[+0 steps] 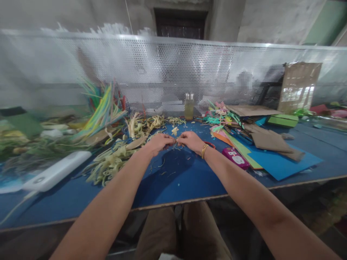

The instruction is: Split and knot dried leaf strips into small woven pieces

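Head view: see left hand (163,141) and right hand (192,140) pretty much fingertip to fingertip above a blue table (181,180). Both pinched closed, but can't tell on what, too tiny to make out. Just past the fingertips, a little pale husk piece (175,131), with thin scraps (178,147) right around there too. Gold bracelet (204,150) on the right wrist. Over to the left, a messy pile of dried husks (108,162), then a white box with a cord (61,171), and a bunch of colorful strips (104,108) farther back. To the right, a purple gadget (235,159) with a tiny red light, next to yellow-green paper (251,156) and a blue sheet (273,165), with cardboard (271,142) partly on top. Straight ahead, a glass jar of yellowish liquid (189,110), just in front of a metal mesh screen (176,72). Pretty blurry at far left.
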A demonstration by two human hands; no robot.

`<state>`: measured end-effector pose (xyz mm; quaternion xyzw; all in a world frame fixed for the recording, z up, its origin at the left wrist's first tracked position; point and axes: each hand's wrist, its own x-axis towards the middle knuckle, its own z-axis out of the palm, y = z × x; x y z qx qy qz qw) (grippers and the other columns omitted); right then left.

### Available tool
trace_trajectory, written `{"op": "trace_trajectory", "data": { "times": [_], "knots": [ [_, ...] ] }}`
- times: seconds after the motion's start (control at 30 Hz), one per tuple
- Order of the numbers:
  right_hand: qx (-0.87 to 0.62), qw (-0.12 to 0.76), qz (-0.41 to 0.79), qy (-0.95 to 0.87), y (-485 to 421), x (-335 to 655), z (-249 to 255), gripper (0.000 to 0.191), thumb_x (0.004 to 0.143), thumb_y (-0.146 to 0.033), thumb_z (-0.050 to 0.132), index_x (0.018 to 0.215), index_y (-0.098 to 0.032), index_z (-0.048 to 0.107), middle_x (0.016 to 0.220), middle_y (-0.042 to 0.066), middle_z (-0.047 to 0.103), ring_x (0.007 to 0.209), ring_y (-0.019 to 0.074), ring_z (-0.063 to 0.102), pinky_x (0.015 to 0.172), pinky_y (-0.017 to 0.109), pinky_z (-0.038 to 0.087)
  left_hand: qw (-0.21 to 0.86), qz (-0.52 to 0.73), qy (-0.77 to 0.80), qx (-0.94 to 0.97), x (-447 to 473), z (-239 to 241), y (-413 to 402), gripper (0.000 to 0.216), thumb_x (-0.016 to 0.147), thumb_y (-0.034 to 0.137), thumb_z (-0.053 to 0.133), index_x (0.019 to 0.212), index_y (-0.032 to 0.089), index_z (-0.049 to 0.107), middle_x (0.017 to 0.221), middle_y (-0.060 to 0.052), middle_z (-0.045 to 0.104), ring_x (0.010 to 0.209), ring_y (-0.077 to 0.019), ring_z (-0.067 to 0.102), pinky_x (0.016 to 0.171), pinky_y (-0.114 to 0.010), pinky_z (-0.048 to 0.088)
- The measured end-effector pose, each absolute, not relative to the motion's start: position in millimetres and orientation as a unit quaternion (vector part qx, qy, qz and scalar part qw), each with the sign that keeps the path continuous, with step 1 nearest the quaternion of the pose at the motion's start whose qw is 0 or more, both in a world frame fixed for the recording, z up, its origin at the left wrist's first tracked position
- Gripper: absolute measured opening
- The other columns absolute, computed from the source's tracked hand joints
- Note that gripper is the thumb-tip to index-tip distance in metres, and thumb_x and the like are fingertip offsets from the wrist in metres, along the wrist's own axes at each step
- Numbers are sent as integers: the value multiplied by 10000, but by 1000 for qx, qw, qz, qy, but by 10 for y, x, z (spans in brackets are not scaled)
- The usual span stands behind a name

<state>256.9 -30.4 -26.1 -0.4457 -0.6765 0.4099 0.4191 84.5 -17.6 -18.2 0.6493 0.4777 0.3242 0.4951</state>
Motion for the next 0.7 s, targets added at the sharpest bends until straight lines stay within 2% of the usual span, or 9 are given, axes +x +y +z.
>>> {"op": "trace_trajectory", "data": {
  "times": [0.13, 0.27, 0.47, 0.7],
  "knots": [
    [-425, 423, 443, -666, -300, 2560, -259, 100, 676, -183, 592, 581, -154, 580, 578, 14, 629, 506, 80, 475, 528, 212, 380, 504, 325, 476, 643, 831, -181, -163, 126, 575, 263, 666, 570, 162, 592, 558, 8, 518, 473, -81, 398, 463, -244, 279],
    [-390, 423, 505, -643, -280, 2569, -269, 111, 682, -208, 599, 589, -155, 571, 571, -2, 611, 520, 77, 484, 542, 207, 385, 567, 327, 440, 615, 854, -129, -210, 124, 575, 212, 640, 511, 163, 546, 533, 18, 496, 466, -76, 401, 456, -236, 287],
    [-323, 408, 613, -595, -310, 2604, -243, 136, 666, -229, 642, 598, -155, 550, 566, -10, 592, 525, 80, 504, 567, 220, 391, 660, 303, 389, 567, 844, -95, -241, 86, 596, 195, 651, 583, 152, 578, 549, 6, 535, 494, -81, 453, 504, -230, 362],
    [-286, 396, 657, -574, -343, 2639, -189, 171, 635, -234, 694, 606, -139, 554, 553, -11, 580, 542, 85, 524, 605, 232, 411, 711, 279, 345, 545, 798, -106, -216, 77, 626, 175, 661, 658, 132, 606, 583, -2, 563, 509, -73, 488, 495, -208, 376]
  ]
}}
